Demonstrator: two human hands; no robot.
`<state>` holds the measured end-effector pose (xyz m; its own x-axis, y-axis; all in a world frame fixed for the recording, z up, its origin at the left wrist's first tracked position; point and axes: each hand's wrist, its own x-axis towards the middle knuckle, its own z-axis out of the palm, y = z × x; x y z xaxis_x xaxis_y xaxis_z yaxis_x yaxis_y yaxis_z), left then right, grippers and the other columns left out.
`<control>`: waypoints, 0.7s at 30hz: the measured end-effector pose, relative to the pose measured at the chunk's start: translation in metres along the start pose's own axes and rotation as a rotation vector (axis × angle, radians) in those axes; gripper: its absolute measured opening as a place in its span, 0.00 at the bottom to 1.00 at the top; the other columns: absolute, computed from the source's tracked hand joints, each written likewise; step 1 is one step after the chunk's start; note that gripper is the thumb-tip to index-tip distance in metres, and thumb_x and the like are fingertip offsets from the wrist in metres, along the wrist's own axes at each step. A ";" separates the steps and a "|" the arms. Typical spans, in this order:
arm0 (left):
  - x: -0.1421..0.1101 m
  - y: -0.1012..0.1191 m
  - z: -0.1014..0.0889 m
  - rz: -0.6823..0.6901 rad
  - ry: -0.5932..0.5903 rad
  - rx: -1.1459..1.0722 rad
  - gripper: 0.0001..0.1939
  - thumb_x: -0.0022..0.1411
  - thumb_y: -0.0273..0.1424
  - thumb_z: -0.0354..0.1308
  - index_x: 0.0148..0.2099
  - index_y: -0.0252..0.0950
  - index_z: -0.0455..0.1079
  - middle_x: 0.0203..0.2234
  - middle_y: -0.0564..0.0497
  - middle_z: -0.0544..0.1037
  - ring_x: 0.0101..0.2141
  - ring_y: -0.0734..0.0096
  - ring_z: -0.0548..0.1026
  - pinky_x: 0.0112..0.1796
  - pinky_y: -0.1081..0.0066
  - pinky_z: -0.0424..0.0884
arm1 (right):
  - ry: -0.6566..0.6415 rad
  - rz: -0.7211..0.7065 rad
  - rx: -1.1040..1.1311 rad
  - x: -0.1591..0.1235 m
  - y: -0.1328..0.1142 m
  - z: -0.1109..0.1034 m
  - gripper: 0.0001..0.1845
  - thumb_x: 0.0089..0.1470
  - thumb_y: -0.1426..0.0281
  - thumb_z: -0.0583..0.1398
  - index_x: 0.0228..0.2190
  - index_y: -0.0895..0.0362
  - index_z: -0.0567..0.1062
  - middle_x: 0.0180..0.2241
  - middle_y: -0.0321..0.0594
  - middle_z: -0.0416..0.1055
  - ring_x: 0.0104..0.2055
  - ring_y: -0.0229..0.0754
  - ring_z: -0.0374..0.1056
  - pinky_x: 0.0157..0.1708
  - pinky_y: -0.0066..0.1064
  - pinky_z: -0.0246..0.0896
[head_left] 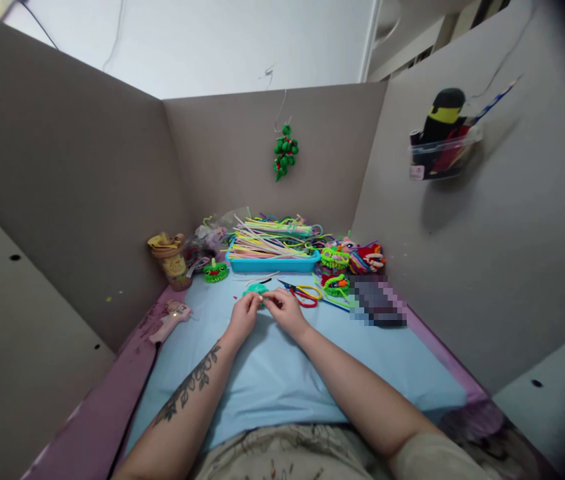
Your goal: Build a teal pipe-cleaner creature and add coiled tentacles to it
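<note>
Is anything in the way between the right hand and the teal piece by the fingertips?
Nothing visible is: the right hand and left hand meet at the near side of the teal piece. The scissors lie just beyond the right hand, off to the right of the piece.

A cup (175, 270) stands near the left panel (77, 160), something yellow and crumpled at its top. A green ornament (286, 153) hangs by a wire (281, 112) before the back panel (227, 147). On the right panel (462, 273), a clear box (447, 145) holds a black, yellow-banded object (445, 112). Below, a dark slab (387, 312), partly pixelated, lies flat
</note>
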<state>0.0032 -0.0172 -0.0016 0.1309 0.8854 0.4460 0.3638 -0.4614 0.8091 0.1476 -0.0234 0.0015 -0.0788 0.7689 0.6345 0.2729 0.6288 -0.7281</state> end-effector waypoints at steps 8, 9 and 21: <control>-0.001 0.002 0.000 0.015 -0.023 0.081 0.11 0.60 0.34 0.49 0.29 0.35 0.67 0.23 0.52 0.73 0.27 0.71 0.69 0.31 0.72 0.64 | 0.017 0.018 -0.021 0.000 0.000 -0.001 0.06 0.51 0.69 0.59 0.27 0.56 0.77 0.26 0.39 0.70 0.32 0.40 0.66 0.33 0.31 0.61; -0.002 0.001 0.000 0.004 -0.020 0.081 0.11 0.59 0.33 0.49 0.29 0.35 0.68 0.24 0.52 0.73 0.27 0.71 0.70 0.31 0.72 0.64 | 0.013 0.017 -0.016 0.000 0.000 -0.001 0.06 0.51 0.70 0.60 0.26 0.56 0.77 0.26 0.39 0.70 0.32 0.40 0.66 0.33 0.31 0.62; 0.000 0.000 0.000 -0.114 -0.055 0.001 0.15 0.59 0.37 0.49 0.26 0.34 0.68 0.18 0.53 0.69 0.22 0.74 0.65 0.25 0.74 0.60 | 0.011 0.018 -0.086 0.001 0.007 0.001 0.06 0.52 0.74 0.56 0.26 0.57 0.73 0.27 0.38 0.68 0.32 0.40 0.65 0.34 0.31 0.61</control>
<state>0.0036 -0.0173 -0.0016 0.1389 0.9339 0.3293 0.3798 -0.3574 0.8532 0.1488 -0.0184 -0.0028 -0.0628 0.7781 0.6250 0.3551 0.6027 -0.7146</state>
